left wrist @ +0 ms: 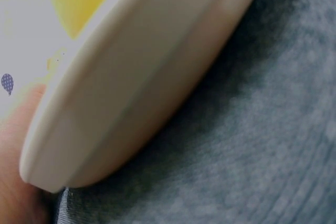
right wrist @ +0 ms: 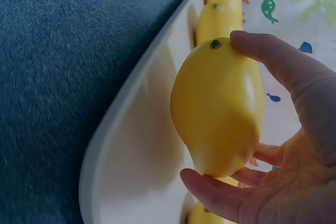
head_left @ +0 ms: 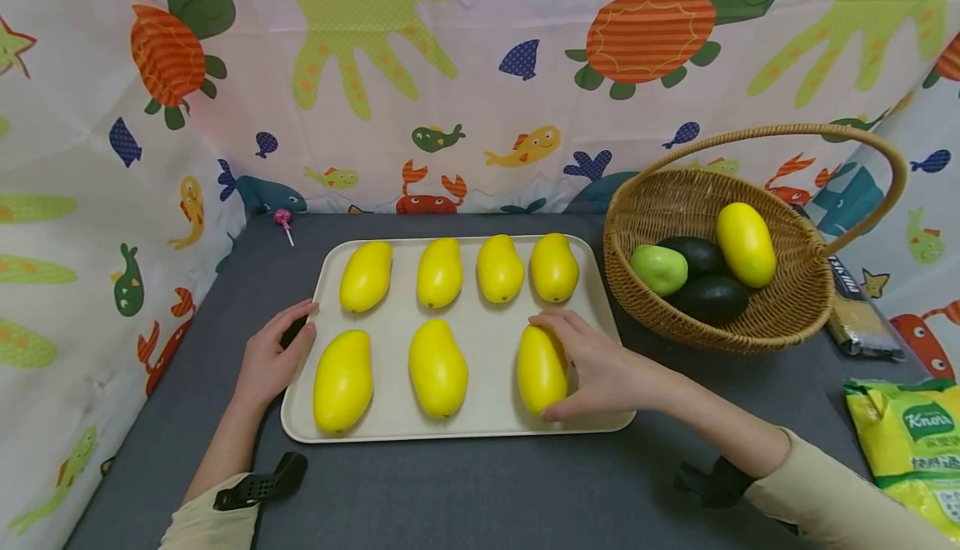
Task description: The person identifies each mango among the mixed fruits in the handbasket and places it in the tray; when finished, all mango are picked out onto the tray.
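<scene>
A cream tray [head_left: 495,429] carries several yellow mangoes, a row of them at the back and 3 at the front. My right hand [head_left: 600,367] grips the front-right mango [head_left: 542,371] by its two ends, thumb at the near end and fingers at the far end. In the right wrist view this mango [right wrist: 218,108] fills the space between thumb and fingers. My left hand [head_left: 277,350] rests at the tray's left edge, its thumb and fingertips touching the rim. In the left wrist view the tray's side [left wrist: 131,72] covers most of that hand.
A wicker basket [head_left: 637,304] at the right holds a yellow mango [head_left: 746,243], a green fruit [head_left: 658,270] and two dark avocado-like fruits [head_left: 708,300]. Beside it are a packaged item [head_left: 862,325] and a yellow-green Knorr bag [head_left: 911,442]. A pink lollipop [head_left: 283,221] lies back left.
</scene>
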A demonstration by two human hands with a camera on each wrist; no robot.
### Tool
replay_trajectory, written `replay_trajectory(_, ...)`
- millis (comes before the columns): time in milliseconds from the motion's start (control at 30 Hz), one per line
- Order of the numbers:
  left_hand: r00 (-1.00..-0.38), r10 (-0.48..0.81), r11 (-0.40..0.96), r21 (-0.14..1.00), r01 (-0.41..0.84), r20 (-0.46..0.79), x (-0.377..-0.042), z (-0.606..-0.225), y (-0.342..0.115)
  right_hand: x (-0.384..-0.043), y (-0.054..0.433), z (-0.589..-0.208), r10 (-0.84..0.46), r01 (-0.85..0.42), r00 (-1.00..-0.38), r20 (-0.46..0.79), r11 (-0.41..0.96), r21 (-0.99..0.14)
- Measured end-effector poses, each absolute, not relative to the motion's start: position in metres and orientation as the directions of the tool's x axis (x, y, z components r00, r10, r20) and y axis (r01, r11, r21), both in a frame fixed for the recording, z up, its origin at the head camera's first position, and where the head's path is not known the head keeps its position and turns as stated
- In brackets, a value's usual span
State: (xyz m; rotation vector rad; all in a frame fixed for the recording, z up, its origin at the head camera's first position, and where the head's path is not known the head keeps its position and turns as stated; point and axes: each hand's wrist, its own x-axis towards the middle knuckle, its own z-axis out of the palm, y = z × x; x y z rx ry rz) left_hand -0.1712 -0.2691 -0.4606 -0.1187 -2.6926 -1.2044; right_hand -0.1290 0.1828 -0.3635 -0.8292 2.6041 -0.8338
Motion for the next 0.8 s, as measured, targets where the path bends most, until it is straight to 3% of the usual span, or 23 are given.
replay_trajectory(500,-0.967,0.007,0.652,0.732,0.197,0.254,-0.171,-0.463,-0.27,-0.131,0.162,-0.376,-0.597,-0.489,-0.799,-0.067,0.711,-0.506)
replay_trajectory(800,-0.967,0.011,0.653,0.731,0.199,0.253,-0.17,-0.462,-0.271,-0.133,0.153,-0.389,-0.574,-0.497,-0.818,0.028,0.682,-0.537)
